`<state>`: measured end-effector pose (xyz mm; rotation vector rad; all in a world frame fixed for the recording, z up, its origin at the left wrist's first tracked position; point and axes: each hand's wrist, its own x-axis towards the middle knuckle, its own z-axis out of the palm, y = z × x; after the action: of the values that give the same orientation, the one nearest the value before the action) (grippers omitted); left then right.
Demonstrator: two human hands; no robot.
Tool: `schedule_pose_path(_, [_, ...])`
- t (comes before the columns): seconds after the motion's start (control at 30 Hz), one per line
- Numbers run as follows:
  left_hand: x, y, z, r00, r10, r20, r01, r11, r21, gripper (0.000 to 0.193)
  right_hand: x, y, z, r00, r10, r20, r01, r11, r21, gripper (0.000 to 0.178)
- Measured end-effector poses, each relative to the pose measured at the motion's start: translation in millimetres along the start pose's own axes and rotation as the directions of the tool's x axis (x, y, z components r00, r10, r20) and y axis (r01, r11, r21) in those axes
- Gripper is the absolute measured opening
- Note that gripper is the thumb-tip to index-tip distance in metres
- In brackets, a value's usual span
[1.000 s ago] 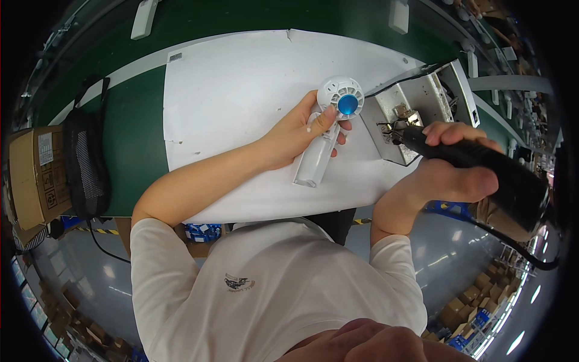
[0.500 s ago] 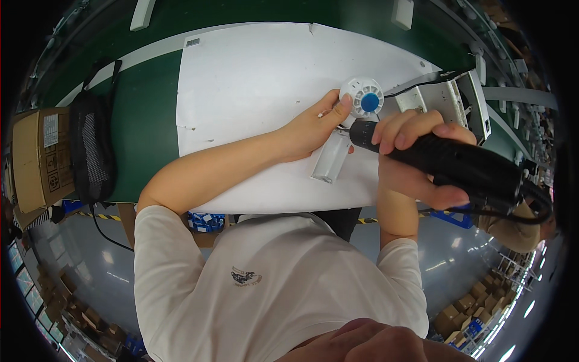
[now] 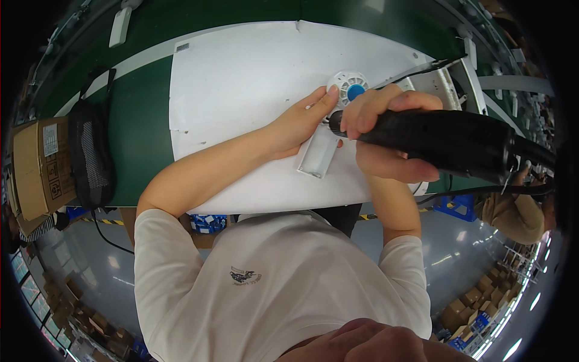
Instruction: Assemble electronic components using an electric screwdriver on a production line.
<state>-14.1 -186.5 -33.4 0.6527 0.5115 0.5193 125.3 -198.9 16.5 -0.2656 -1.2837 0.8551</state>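
A white plastic handheld-fan-like housing (image 3: 317,155) has a round slotted head with a blue centre and a trough-shaped handle open towards me. My left hand (image 3: 303,122) grips it where head and handle meet, the thumb on the head's near rim. In my right hand (image 3: 391,161) is a black corded electric screwdriver (image 3: 458,140), held almost level and pointing left. Its tip meets the housing just below the head, close to my left fingers. Whether a screw sits under the tip is too small to tell.
White sheeting (image 3: 235,78) covers the green table. To the right stands a white metal stand or case (image 3: 449,90) with a black cable. At left are a black mesh pouch (image 3: 90,154) and a cardboard box (image 3: 39,169). A blue crate (image 3: 455,208) and another person's arm (image 3: 515,217) are at lower right.
Both hands have shifted slightly left, with the housing and the electric screwdriver. The screwdriver has swung more level, and my right hand now covers part of the round head.
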Motion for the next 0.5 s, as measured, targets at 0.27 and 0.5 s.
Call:
schedule_pose_path(0.27, [34.2,86.5,-22.8,0.807,0.535,-0.251,-0.180,0.627,0.758,0.057,10.1,-76.7,-41.5,0.936,-0.315,-0.160,0.161,0.783,-0.600,0.077])
schedule_pose_path(0.5, [132.0,201.8,-142.6,0.747,0.560,-0.358,0.612,-0.368,0.701,0.050,18.8,-62.0,-20.2,0.952,-0.114,-0.285,-0.076,0.812,-0.578,0.077])
